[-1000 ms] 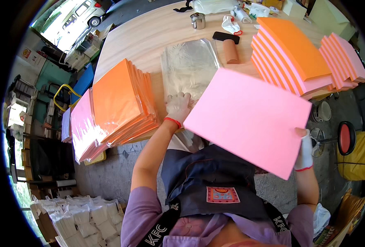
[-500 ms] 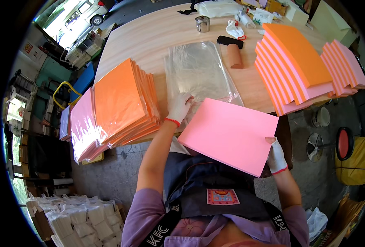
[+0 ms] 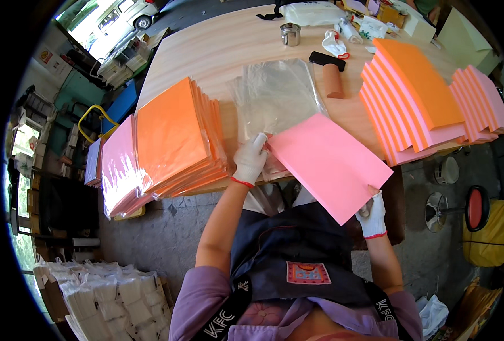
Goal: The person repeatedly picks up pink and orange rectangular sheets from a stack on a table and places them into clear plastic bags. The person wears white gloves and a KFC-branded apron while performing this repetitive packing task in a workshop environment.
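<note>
A stack of pink paper sheets [image 3: 331,165] is held tilted over the table's front edge. My right hand [image 3: 373,216], in a white glove with bare fingertips, is closed on its lower right edge, thumb on top. My left hand [image 3: 250,160], gloved too, is closed at the stack's left corner, apparently pinching the mouth of a clear plastic bag [image 3: 280,85]. Whether the paper's corner is inside the bag I cannot tell. More clear bags lie flat beneath, partly hidden by the paper. Left of them are bagged orange packs [image 3: 169,128] and bagged pink packs [image 3: 117,162].
Orange and pink paper is piled in alternating layers [image 3: 416,85] at the right, beside a smaller pile [image 3: 479,102]. Behind the bags lie a brown block [image 3: 332,82], a black phone [image 3: 325,59], a metal cup [image 3: 290,35] and a spare glove [image 3: 334,44]. A stool [image 3: 477,207] stands right.
The pink stack has turned and its far edge has moved up over the plastic bags. My left hand has shifted to the stack's left corner; my right hand still grips the lower right edge.
</note>
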Action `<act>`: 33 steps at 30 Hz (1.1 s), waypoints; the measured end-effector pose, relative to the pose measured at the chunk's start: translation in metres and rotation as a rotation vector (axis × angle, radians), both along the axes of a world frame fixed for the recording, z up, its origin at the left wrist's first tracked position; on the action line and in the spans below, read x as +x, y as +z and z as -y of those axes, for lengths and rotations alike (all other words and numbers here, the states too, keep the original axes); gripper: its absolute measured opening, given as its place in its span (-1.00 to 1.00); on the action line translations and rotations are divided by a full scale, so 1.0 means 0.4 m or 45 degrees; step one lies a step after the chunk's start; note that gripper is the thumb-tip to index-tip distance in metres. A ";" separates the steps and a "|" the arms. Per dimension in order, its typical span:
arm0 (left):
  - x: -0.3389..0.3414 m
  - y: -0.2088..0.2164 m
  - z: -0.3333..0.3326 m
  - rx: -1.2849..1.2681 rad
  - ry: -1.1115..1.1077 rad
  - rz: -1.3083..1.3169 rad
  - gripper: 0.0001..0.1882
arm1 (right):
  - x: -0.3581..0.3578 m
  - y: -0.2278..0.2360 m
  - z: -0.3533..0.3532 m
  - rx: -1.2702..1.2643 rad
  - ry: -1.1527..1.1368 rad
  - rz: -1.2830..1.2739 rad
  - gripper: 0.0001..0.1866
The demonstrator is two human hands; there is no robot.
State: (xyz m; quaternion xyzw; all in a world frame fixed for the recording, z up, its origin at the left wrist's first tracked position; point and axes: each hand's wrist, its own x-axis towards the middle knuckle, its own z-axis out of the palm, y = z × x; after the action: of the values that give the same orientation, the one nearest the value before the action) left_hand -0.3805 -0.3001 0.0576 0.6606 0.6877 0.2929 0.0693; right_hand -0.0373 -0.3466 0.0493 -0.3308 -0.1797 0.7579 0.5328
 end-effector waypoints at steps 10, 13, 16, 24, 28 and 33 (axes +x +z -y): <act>-0.004 -0.047 0.035 -0.101 0.517 0.502 -0.74 | -0.026 -0.023 0.025 -0.027 -0.002 -0.081 -0.85; -0.026 -0.042 0.025 -0.407 0.393 0.580 -0.77 | -0.033 -0.027 0.024 -0.028 -0.034 -0.078 -0.86; -0.008 -0.067 0.041 -0.273 0.259 0.596 -0.76 | -0.048 -0.027 0.022 -0.035 -0.097 -0.057 -0.85; 0.163 -0.097 0.139 0.150 0.401 1.452 -0.87 | -0.120 -0.024 0.015 -0.018 0.002 0.031 -0.84; 0.146 -0.127 0.127 -0.093 0.531 1.767 -0.81 | -0.185 -0.056 -0.024 0.006 0.001 0.043 -0.83; 0.187 -0.106 0.195 -0.347 0.467 1.515 -0.82 | -0.243 -0.049 -0.038 -0.019 -0.028 0.088 -0.69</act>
State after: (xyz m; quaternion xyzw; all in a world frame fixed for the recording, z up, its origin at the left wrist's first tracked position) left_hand -0.3058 -0.3781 0.0151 0.2416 0.6645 0.5269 0.4716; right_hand -0.1344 -0.3316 0.0297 -0.3625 -0.1887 0.7414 0.5323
